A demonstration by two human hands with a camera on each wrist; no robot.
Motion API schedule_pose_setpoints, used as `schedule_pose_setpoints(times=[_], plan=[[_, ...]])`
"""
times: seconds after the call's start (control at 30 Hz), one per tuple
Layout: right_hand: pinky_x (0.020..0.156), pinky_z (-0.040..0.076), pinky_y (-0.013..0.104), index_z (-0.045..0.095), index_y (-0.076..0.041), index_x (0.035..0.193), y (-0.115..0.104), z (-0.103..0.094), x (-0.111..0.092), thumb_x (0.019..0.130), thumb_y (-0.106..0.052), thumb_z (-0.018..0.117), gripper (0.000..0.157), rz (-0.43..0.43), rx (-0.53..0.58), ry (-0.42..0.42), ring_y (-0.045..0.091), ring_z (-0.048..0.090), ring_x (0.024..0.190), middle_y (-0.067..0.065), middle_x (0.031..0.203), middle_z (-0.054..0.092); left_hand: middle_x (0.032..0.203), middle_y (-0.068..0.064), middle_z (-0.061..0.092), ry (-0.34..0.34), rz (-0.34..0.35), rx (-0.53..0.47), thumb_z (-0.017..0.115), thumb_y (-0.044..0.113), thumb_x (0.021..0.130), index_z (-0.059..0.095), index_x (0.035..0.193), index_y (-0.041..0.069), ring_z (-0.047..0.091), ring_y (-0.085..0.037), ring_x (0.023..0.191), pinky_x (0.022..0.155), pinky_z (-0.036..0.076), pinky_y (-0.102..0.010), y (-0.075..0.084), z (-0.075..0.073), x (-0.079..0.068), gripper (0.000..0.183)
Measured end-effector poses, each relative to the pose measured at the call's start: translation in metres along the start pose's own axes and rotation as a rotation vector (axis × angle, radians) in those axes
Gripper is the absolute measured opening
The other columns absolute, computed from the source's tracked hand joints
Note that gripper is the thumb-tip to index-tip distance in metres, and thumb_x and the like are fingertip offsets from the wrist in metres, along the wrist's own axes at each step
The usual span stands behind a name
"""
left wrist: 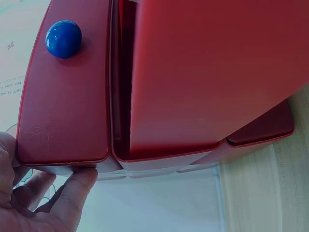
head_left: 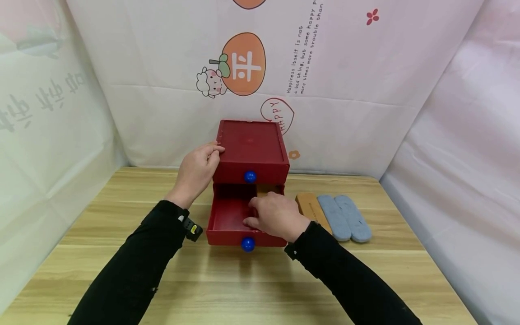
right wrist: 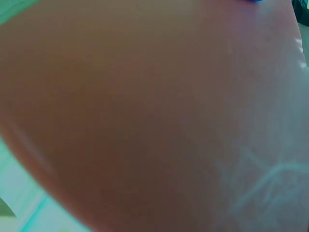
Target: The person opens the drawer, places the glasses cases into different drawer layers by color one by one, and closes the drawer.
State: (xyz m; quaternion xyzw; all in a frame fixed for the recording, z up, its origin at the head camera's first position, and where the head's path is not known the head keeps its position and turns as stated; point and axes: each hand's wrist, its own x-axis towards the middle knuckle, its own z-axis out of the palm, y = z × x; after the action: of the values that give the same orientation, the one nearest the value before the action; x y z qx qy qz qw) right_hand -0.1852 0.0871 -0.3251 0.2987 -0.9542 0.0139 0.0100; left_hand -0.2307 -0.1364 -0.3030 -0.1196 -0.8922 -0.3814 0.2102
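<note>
A red drawer box (head_left: 250, 137) with blue knobs stands on the table, and its lower drawer (head_left: 219, 237) is pulled out. My left hand (head_left: 197, 169) rests on the box's upper left edge, fingertips over the rim. In the left wrist view, fingers (left wrist: 72, 193) touch the box's side beside the top drawer front (left wrist: 63, 106). My right hand (head_left: 276, 214) reaches into the drawer's right half, fingers bent down. Just behind it lies a tan block-like piece (head_left: 269, 188), partly hidden; I cannot tell whether the fingers hold it. Red plastic fills the right wrist view.
Right of the drawer box, a tan box (head_left: 312, 208) lies on the wooden table (head_left: 243, 289). Beside it are two grey-blue oblong fabric pieces (head_left: 334, 216). A printed white cloth (head_left: 162, 113) hangs behind, with more cloth along both sides.
</note>
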Motion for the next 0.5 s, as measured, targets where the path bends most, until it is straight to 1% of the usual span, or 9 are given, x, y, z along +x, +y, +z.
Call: schedule_pose_setpoints(times=[0.13,0.27,0.4,0.5], plan=[[0.051,0.047,0.03,0.07,-0.019,0.114,0.001,0.0,-0.001,0.087,-0.055,0.062,0.045,-0.002,0.011,0.018,0.014,0.054,0.071,-0.004,0.08,0.066,0.146,-0.006,0.051,0.004,0.005,0.008,0.035,0.033,0.103,0.065,0.127,0.012,0.043,-0.017,0.134,0.109,0.039,-0.042,-0.001,0.001,0.0,0.044],[0.055,0.049,0.029,0.069,-0.019,0.119,0.002,-0.002,-0.002,0.088,-0.053,0.062,0.046,0.002,0.026,0.031,0.015,0.056,0.077,-0.003,0.088,0.069,0.146,-0.005,0.051,0.003,0.005,0.009,0.035,0.033,0.103,0.065,0.127,0.013,0.043,-0.017,0.134,0.109,0.039,-0.042,-0.001,0.001,0.0,0.044],[0.054,0.049,0.027,0.068,-0.018,0.123,0.005,-0.009,-0.006,0.088,-0.052,0.062,0.05,0.008,0.042,0.035,0.014,0.056,0.078,-0.003,0.086,0.067,0.146,-0.005,0.051,0.006,0.004,0.012,0.035,0.033,0.103,0.065,0.127,0.013,0.043,-0.017,0.134,0.109,0.039,-0.042,-0.002,0.001,0.0,0.044],[0.054,0.048,0.026,0.067,-0.016,0.124,0.011,-0.017,-0.009,0.089,-0.052,0.061,0.05,0.017,0.103,0.042,0.012,0.055,0.074,-0.005,0.08,0.065,0.145,-0.006,0.052,0.005,0.012,0.014,0.035,0.034,0.103,0.065,0.128,0.012,0.044,-0.018,0.134,0.109,0.039,-0.042,-0.002,0.001,0.0,0.045]])
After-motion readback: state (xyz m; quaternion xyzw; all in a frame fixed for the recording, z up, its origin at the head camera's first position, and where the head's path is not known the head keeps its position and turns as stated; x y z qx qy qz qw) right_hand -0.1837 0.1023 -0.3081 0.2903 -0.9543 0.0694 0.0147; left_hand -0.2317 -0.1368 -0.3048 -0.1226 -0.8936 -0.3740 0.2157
